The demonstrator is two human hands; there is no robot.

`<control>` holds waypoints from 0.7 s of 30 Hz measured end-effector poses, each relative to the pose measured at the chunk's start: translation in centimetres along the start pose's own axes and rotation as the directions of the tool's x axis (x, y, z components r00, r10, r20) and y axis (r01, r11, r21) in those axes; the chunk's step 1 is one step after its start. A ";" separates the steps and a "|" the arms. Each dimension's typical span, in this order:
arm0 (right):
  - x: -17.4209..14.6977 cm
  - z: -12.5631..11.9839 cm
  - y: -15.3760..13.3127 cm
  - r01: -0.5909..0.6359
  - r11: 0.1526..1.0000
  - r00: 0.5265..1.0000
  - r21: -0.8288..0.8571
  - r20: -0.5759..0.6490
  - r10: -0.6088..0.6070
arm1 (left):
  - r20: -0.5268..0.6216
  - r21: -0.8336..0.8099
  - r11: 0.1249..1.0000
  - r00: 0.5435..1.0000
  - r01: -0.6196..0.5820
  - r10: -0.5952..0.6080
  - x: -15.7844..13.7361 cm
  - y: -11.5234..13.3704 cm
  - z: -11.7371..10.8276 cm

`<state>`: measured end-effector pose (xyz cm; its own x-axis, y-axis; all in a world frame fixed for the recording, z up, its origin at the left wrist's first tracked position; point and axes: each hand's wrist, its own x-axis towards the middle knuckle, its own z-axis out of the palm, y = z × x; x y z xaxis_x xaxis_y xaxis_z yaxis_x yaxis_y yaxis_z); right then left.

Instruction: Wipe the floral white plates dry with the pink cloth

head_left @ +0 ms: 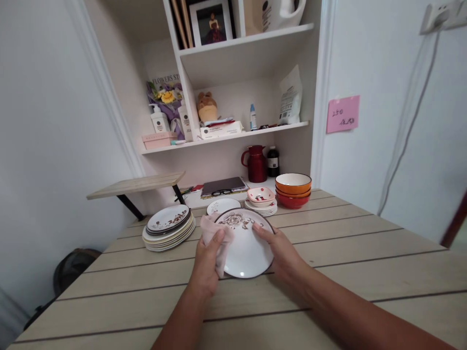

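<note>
One cloth partly hides a plate.

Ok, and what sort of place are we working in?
Likely a room in a home: a framed picture and what looks like a plush toy sit on shelves, with stacked plates on the table.

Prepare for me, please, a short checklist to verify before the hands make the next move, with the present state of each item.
1. Left hand has the pink cloth against the flowered plate: ok.
2. Right hand grips the plate's opposite edge: ok.
3. Plate stack at left is apart from both hands: ok.
4. Bowl stack stands upright: ok.
5. Flowered plate is apart from the small plate behind: cannot tell, they overlap here.
6. Flowered plate's underside is dry: cannot tell, hidden.
</note>
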<state>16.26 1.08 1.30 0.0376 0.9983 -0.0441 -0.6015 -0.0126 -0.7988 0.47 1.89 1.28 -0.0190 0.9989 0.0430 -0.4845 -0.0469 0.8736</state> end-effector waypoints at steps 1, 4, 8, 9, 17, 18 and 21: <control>0.0 0.1 0.2 -0.007 1.000 1.000 0.021 -0.020 0.008 | -0.004 -0.029 1.000 1.000 -0.003 0.003 0.1 -0.1 0.1; -0.1 0.4 0.6 -0.019 0.995 0.997 0.096 -0.073 0.026 | -0.011 -0.101 0.995 1.000 -0.010 0.009 0.1 -0.2 0.4; -0.3 0.9 0.7 -0.028 0.982 0.993 0.188 -0.106 0.049 | 0.035 -0.172 0.985 0.999 -0.002 0.008 -0.1 -0.7 1.1; -0.3 1.0 0.7 -0.026 0.978 0.993 0.209 -0.110 0.050 | 0.051 -0.181 0.983 0.999 0.005 0.004 -0.2 -0.9 1.2; 0.0 0.6 0.2 -0.052 0.972 0.999 0.227 0.004 0.053 | -0.001 -0.124 0.992 1.000 -0.028 0.028 -0.7 -2.0 2.0; 0.0 0.6 0.0 -0.076 0.979 0.997 0.187 0.035 0.071 | -0.022 -0.105 0.994 0.999 -0.042 0.040 -0.7 -1.8 1.8; -0.2 0.5 -1.1 -0.082 0.996 0.991 0.042 0.110 0.077 | -0.078 -0.064 0.996 0.995 -0.066 0.061 -0.3 -0.5 0.8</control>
<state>16.52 0.94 2.43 -0.0969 0.9945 -0.0394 -0.6353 -0.0923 -0.7667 1.39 1.56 1.25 -0.1168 0.9915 0.0578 -0.5371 -0.1120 0.8360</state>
